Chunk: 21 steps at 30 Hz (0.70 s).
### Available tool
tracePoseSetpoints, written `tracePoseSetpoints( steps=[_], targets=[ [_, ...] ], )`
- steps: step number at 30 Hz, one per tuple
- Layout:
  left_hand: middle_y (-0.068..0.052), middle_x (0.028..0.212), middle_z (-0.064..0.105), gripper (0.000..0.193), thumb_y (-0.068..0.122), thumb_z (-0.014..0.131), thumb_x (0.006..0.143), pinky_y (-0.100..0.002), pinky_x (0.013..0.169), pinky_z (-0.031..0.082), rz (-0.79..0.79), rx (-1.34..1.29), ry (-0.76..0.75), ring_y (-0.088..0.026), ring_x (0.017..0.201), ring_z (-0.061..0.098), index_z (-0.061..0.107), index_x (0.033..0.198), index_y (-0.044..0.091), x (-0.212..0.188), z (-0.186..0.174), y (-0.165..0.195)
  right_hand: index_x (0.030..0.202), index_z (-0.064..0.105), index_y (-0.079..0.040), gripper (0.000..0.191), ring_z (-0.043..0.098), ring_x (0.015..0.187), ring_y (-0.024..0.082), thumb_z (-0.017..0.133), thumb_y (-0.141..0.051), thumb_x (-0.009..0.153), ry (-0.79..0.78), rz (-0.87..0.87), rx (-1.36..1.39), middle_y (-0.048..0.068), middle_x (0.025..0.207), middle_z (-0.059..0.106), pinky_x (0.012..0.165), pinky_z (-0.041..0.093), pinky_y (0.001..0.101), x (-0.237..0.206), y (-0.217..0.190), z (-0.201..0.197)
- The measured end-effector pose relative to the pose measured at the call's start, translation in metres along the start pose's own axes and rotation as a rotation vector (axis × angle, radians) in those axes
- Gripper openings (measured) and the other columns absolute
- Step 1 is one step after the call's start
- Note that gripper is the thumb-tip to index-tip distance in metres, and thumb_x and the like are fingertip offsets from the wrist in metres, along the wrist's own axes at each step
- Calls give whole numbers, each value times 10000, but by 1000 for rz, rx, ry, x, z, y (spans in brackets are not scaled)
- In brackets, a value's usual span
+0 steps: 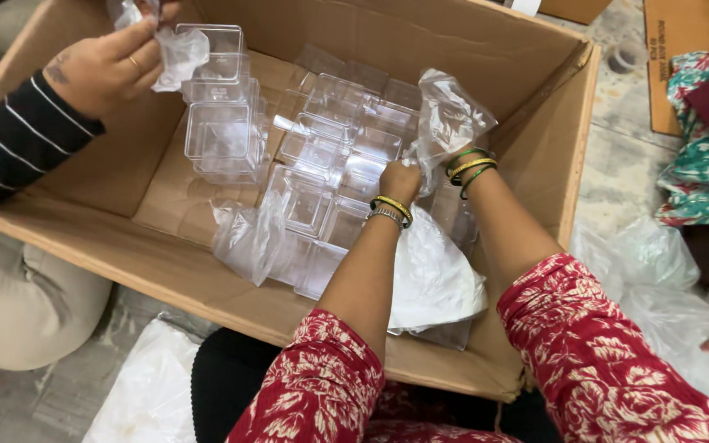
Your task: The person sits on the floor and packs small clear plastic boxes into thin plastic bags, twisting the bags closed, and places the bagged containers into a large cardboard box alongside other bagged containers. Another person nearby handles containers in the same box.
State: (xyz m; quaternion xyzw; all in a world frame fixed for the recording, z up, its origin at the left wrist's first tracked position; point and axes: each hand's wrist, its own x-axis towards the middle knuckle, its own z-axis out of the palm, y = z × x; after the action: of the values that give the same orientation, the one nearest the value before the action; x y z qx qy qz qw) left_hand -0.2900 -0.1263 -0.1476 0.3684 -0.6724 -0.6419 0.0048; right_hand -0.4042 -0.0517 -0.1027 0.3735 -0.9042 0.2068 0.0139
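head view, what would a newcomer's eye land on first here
A large brown cardboard box fills the view, its floor packed with small clear square plastic containers. At its middle the left hand and right hand grip a crinkled clear plastic bag. At upper left a co-worker's hand holds another plastic wrap over a stack of containers.

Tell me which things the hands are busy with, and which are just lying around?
Busy with:
left hand and right hand on a crinkly plastic bag
clear plastic boxes
cardboard box
co-worker's hand with a box stack

Lying around:
loose bags on the floor
patterned cloth
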Motion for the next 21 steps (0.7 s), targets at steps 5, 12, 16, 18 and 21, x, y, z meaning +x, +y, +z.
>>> tracePoseSetpoints(
  steps=[5,12,16,18,21],
  targets=[
    [-198,633,675,279,141,579,837,-404,433,508,-53,-127,-33,-284,464,645,665,913,-114,-6,-3,5,1247,599,-32,333,609,1040,311,535,-241,996,-97,52,69,166,1221,637,855,488,417,-4,-6,-5],
    [-74,597,645,264,127,647,826,-330,407,458,82,-314,154,-166,444,587,767,1001,-30,-8,-7,23,1119,628,12,234,691,817,298,571,-143,952,-280,383,465,162,1044,696,654,567,412,1,-5,-27],
    [23,613,582,357,57,670,808,-276,386,369,300,-641,161,-77,447,476,753,1151,107,-2,-14,40,1046,645,37,179,738,690,291,592,-86,927,-354,636,710,159,943,730,539,612,410,7,-9,-61],
    [46,627,569,325,34,644,838,-261,382,365,403,-732,125,-56,455,467,754,1137,98,0,-22,47,976,655,125,178,768,609,281,576,-28,932,-338,738,705,183,888,748,494,637,386,4,-13,-80],
    [58,605,534,237,203,613,931,-260,333,344,312,-875,-76,-57,416,447,696,1148,156,-6,-34,55,1017,734,25,211,662,526,182,555,-5,910,-158,395,879,98,771,687,472,561,328,-18,-18,-105]
  ],
)
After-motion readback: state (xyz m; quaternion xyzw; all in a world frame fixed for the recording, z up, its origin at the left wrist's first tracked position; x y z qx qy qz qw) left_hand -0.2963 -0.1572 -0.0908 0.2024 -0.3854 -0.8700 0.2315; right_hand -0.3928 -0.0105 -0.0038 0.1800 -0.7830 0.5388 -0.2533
